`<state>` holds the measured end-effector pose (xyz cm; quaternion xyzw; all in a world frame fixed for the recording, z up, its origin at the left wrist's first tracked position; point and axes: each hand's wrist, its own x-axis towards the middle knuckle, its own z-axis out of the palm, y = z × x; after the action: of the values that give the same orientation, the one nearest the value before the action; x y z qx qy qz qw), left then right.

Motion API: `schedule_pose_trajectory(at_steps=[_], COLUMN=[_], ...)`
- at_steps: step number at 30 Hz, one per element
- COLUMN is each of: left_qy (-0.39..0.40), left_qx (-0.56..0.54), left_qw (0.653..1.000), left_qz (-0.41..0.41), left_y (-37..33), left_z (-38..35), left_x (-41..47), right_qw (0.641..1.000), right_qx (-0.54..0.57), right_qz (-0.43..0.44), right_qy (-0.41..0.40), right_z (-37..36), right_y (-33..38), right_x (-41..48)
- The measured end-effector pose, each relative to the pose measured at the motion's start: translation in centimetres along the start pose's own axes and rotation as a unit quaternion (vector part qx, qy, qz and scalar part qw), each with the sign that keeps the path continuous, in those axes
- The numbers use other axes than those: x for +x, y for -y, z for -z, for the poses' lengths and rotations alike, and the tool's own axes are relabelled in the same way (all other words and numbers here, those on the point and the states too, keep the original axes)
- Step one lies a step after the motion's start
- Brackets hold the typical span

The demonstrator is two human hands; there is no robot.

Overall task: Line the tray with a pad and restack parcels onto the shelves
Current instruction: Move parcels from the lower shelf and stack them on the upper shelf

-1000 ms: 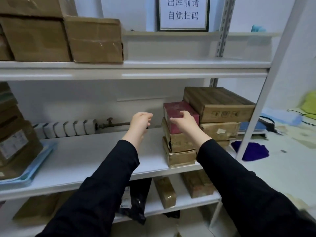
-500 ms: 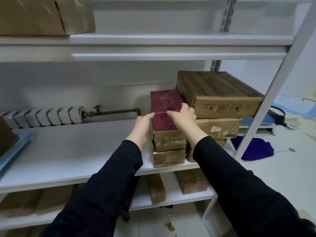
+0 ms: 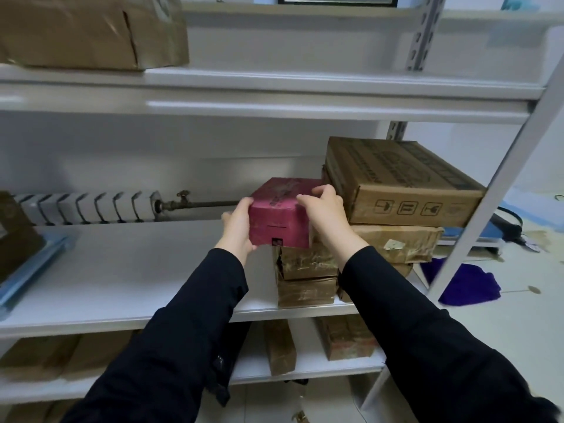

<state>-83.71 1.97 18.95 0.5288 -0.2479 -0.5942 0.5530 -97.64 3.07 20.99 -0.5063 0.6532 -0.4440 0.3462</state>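
Red parcel (image 3: 279, 215) hung tilted just above two stacked brown parcels (image 3: 306, 277) on the middle shelf (image 3: 137, 270); blue tray (image 3: 36, 267) lay at its left end.

A white radiator (image 3: 85, 207) with a brass valve (image 3: 183, 198) sits at mid-left. A purple cloth (image 3: 467, 285) lies on the floor (image 3: 518, 325) at right.

Bare hands (image 3: 239, 227), long plain black sleeves (image 3: 195, 315) down to both wrists.

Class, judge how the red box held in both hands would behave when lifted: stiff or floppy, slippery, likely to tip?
Probably stiff: the red box shows square edges between the left hand and right hand. It overhangs the brown stack, so it might tip if released.
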Motion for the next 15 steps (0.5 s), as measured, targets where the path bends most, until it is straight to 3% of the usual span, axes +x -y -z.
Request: schedule_pose_trajectory(at_steps=[4,9,15], left_qy=[0.029,0.067,0.186], left_qx=[0.032,0.1,0.29], left_qw=[0.999,0.993,0.936], left_qz=[0.024,0.011,-0.072], left_y=[-2.5,-6.6,-11.6], left_z=[2.2,6.1,10.3], left_x=[-1.9,-4.3,-8.2], right_qw=[0.999,0.99,0.973], right_qx=[0.044,0.114,0.21], right_qz=[-0.014,-0.019,-0.026], right_qy=[-0.004,0.076,0.09], right_z=[-0.3,-0.9,-1.4], right_y=[2.0,5.6,9.7], right_x=[-1.3,-4.2,-7.7])
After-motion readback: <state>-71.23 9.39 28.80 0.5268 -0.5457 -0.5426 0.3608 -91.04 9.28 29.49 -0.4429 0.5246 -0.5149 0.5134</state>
